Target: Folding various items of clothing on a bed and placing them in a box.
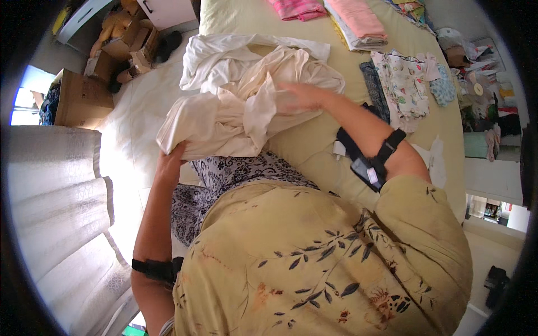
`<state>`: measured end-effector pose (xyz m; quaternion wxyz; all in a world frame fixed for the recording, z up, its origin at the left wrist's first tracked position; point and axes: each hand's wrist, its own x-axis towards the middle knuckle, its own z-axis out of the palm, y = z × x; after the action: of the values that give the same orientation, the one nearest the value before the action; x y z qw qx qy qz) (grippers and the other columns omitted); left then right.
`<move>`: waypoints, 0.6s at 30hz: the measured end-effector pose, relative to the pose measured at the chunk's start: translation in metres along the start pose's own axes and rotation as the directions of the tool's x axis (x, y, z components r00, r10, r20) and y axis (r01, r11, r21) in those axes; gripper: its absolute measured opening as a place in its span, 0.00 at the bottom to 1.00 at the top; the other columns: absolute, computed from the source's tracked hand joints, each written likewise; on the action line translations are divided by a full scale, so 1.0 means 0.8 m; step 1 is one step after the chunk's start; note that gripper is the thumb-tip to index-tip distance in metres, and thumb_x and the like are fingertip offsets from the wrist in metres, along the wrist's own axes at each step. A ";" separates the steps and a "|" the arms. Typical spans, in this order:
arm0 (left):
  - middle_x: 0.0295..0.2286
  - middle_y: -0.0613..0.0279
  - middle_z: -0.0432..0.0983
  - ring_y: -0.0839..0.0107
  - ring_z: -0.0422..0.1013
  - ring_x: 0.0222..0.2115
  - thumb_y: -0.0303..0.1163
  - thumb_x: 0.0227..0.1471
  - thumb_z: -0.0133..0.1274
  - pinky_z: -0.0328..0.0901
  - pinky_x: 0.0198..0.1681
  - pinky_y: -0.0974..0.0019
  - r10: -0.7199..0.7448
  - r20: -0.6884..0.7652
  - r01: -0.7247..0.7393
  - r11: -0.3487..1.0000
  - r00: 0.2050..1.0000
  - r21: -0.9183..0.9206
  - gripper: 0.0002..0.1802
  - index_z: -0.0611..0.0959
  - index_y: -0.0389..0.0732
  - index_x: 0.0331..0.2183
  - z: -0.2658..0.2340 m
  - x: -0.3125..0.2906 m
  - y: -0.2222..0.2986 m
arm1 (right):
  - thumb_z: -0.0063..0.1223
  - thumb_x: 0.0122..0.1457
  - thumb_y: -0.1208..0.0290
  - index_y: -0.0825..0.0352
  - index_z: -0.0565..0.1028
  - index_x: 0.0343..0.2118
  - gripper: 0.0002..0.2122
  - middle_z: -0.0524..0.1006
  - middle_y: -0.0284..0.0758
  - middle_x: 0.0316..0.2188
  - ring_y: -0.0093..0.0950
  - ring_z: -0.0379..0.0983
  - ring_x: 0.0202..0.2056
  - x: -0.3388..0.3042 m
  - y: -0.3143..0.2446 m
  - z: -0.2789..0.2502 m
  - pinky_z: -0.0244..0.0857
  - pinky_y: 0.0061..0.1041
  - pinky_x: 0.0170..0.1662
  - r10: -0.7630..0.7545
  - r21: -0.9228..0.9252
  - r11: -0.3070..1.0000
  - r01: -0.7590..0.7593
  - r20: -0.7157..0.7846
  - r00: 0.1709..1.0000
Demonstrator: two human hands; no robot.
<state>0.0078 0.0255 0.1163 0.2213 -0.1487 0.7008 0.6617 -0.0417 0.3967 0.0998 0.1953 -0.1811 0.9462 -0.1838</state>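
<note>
A crumpled cream cloth [196, 120] lies bunched at the near edge of the bed, partly over my lap; whether it is a garment or a sheet I cannot make out. My left hand [176, 154] grips its near left corner, with the fingers mostly hidden under the fabric. Over the right part of the same cloth is my right hand [302, 97], smeared by motion, so its fingers do not show clearly. Just beyond, a white cloth [210, 59] is spread loosely and partly covered by the cream one.
Folded pink and peach cloths [358, 22] lie on the yellow bedsheet [235, 19] at the far side. To the right are a printed floral garment [400, 84] and a dark folded cloth [374, 84]. Cardboard boxes [84, 103] and a curtain [56, 185] stand at left.
</note>
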 end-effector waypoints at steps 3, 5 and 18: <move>0.39 0.54 0.67 0.65 0.67 0.37 0.31 0.48 0.46 0.66 0.35 0.63 -0.013 -0.092 -0.007 0.978 0.996 -0.209 0.20 0.66 0.35 0.44 -0.021 -0.002 -0.023 | 0.48 0.47 0.67 0.60 0.66 0.45 0.20 0.70 0.47 0.32 0.42 0.66 0.38 -0.037 0.033 0.072 0.59 0.36 0.41 0.054 0.020 0.998 -0.054 -0.037 0.998; 0.39 0.51 0.67 0.63 0.69 0.35 0.29 0.49 0.43 0.69 0.32 0.63 -0.027 -0.138 -0.023 0.935 0.990 -0.355 0.21 0.63 0.32 0.46 -0.033 -0.005 -0.030 | 0.47 0.46 0.69 0.60 0.68 0.42 0.17 0.71 0.46 0.29 0.42 0.66 0.33 -0.054 0.023 0.085 0.59 0.36 0.39 0.050 0.029 0.999 -0.045 -0.240 0.969; 0.49 0.52 0.57 0.66 0.54 0.51 0.36 0.39 0.56 0.49 0.53 0.65 0.539 0.387 -0.664 0.587 0.748 0.464 0.35 0.61 0.38 0.49 0.054 0.043 0.085 | 0.34 0.51 0.79 0.68 0.69 0.40 0.14 0.70 0.34 0.38 0.21 0.67 0.38 -0.039 -0.148 -0.142 0.61 0.20 0.43 -0.045 0.787 0.252 0.564 -0.572 0.819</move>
<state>-0.0509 0.0766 0.1565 0.0878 0.2415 0.8475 0.4645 -0.0324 0.3386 0.2559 0.0034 -0.1730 0.6193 -0.7658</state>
